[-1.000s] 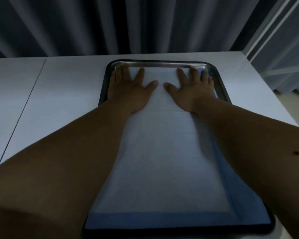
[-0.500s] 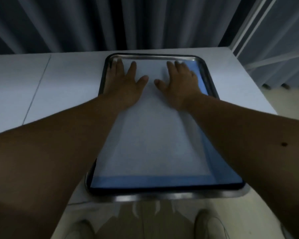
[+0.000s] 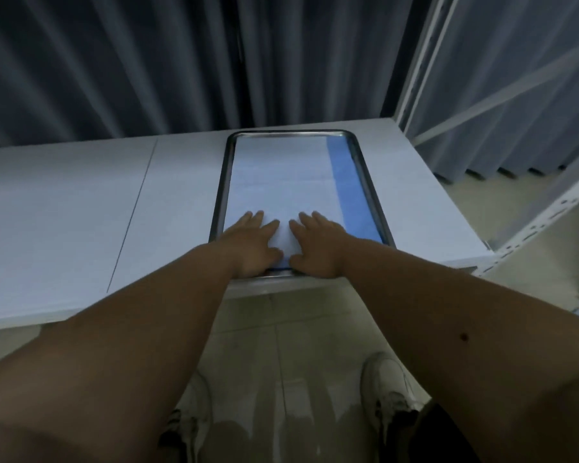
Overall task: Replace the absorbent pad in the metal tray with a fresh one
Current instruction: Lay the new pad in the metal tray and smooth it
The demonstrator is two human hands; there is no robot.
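- Bare and outstretched, both forearms reach from the bottom corners of the view toward the near end of the tray.
- The left hand (image 3: 252,243) lies palm down with its fingers straight and slightly spread, flat on the pad; it grips nothing.
- The right hand (image 3: 316,243) mirrors it just beside, fingers straight and flat on the pad, thumb turned inward; it holds nothing either. The two thumbs are near each other but apart.
- The rectangular, round-cornered, shiny metal tray (image 3: 371,182) sits on the white table (image 3: 81,208), its near end at the table's front edge.
- The white absorbent pad with blue backing (image 3: 281,182) lies inside the tray, smooth and flat, covering most of the floor; a blue strip shows along its right side and a thin one at the near edge between the hands.
- Dark pleated curtains (image 3: 147,61) hang behind the table, and a white perforated metal shelf frame (image 3: 542,208) stands at the right.
- White sneakers (image 3: 386,385) show on the pale tiled floor below.
- No writing or label is legible anywhere.
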